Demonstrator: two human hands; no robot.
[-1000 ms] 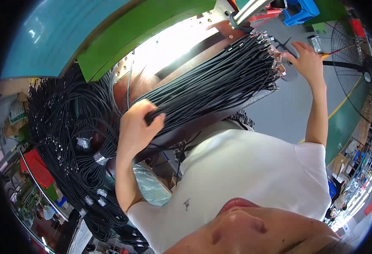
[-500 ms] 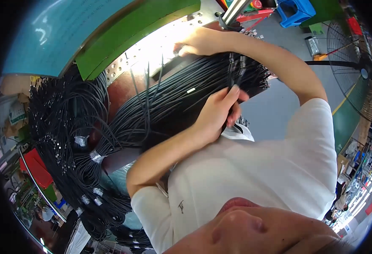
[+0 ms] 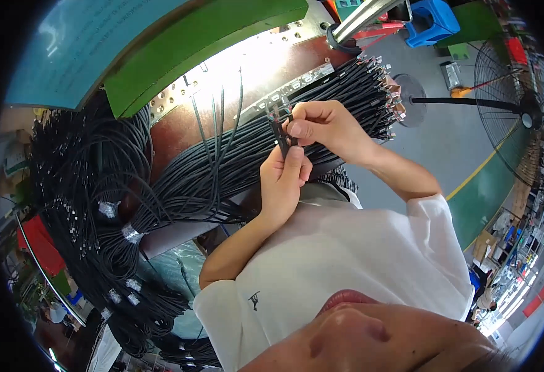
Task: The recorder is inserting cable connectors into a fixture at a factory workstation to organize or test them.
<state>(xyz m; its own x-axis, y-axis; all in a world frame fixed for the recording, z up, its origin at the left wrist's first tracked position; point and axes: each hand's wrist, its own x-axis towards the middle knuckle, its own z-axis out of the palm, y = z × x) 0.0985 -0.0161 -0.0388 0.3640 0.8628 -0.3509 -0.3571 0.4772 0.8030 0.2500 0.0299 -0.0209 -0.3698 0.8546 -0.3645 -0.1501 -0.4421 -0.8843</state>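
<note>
A: Any containers around that bench?

B: Kinda. Some pale green plastic sheeting showed below it on the left, with a thin dark cable across it. Couldn't tell if it lined a box. There was also a red bin-looking thing way off left, contents too small to make out.

A: And the hands?

B: Both busy tbh. The left hand was curled around some black cable ends, thumb pressed on them. The right hand was right beside it, pinching one between thumb and bent index finger.

A: Where were those ends exactly?

B: Up in front of the big cable bundle lying across the bench. More taped bunches hung to the left.
</note>
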